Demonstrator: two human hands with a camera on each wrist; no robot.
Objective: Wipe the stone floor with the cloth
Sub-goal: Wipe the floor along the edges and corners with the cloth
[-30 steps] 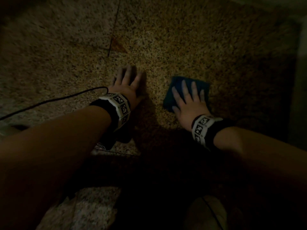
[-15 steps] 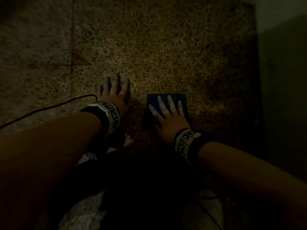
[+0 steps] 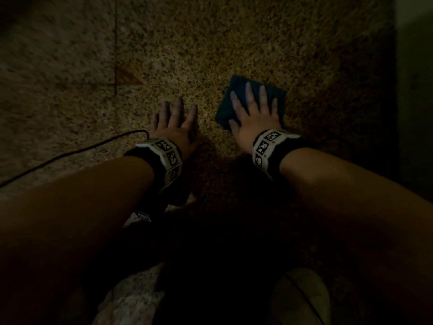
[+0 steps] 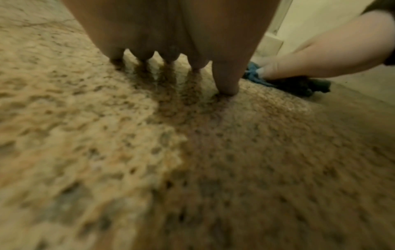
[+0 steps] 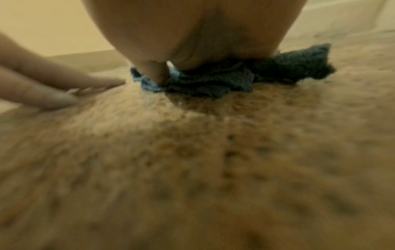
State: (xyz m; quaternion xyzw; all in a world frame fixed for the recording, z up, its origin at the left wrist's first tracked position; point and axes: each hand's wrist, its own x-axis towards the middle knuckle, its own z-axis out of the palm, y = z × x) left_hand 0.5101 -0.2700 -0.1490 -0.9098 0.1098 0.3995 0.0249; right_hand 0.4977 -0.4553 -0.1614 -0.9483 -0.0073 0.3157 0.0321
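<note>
Since half a second ago your right hand has carried the cloth forward and out to the right, away from your left hand, which has stayed planted where it was.

Nearest you, both forearms reach out from deep shadow, each with a marker-covered wristband, and a thin black cable trails off to the left of your left wrist. Just beyond, your left hand lies flat on the stone floor, fingers straight and slightly spread, holding nothing; it looks like a brace. A little farther out, your right hand is pressed palm-down on the cloth with the fingers straight and fanned, pinning it to the floor rather than gripping it.

That cloth is a dark teal, nubbly piece folded into a rough square, with its far corners showing past your fingertips. From the right wrist view it bunches and rumples under the heel of your hand, so judge it soft, light and limp: it should slide easily on the speckled tan stone, but it will likely crumple or roll if you push from one edge. Keep the palm centred and the fingers spread across it.

Beyond the cloth, the floor runs on to a dark wall at the right.
</note>
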